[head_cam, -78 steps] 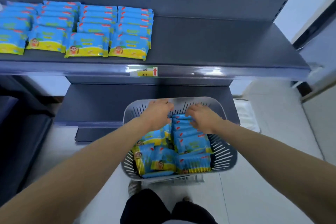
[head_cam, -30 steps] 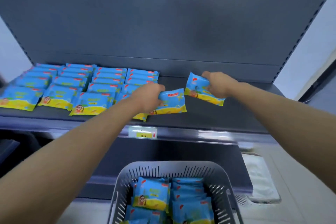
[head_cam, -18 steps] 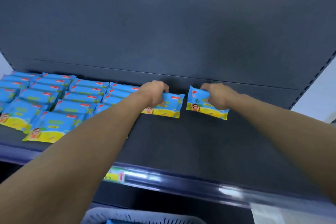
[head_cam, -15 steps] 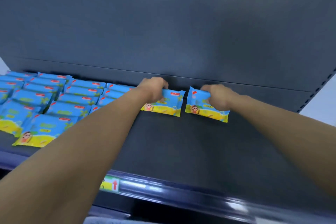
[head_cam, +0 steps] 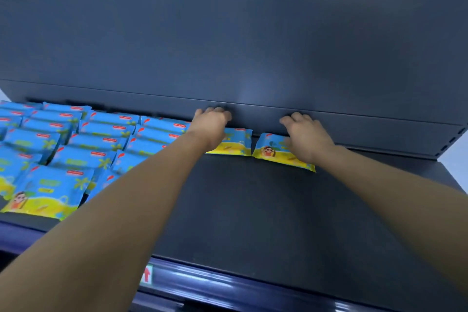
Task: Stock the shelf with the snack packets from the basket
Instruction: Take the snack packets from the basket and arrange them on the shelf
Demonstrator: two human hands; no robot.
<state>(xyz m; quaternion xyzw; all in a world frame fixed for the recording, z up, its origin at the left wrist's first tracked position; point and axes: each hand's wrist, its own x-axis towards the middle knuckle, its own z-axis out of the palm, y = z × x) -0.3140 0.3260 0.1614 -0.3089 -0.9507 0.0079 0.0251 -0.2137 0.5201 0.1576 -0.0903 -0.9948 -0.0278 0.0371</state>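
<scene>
Two blue and yellow snack packets lie side by side at the back of the dark shelf (head_cam: pixel 253 210). My left hand (head_cam: pixel 211 123) covers the top edge of the left packet (head_cam: pixel 235 144), fingers curled over it against the back wall. My right hand (head_cam: pixel 305 135) grips the top right part of the right packet (head_cam: pixel 272 151) the same way. Both packets rest flat on the shelf, almost touching each other. The basket is out of view.
Several rows of the same packets (head_cam: pixel 83 149) fill the shelf's left half, reaching its front edge. The dark back panel (head_cam: pixel 228 33) rises behind. A price label (head_cam: pixel 147 275) sits on the shiny front rail. Bare shelf lies in front of and right of my hands.
Both hands took packets from the basket, lifted them to the shelf and pushed them back to the rear wall. My view has risen, so the basket dropped out of sight.
</scene>
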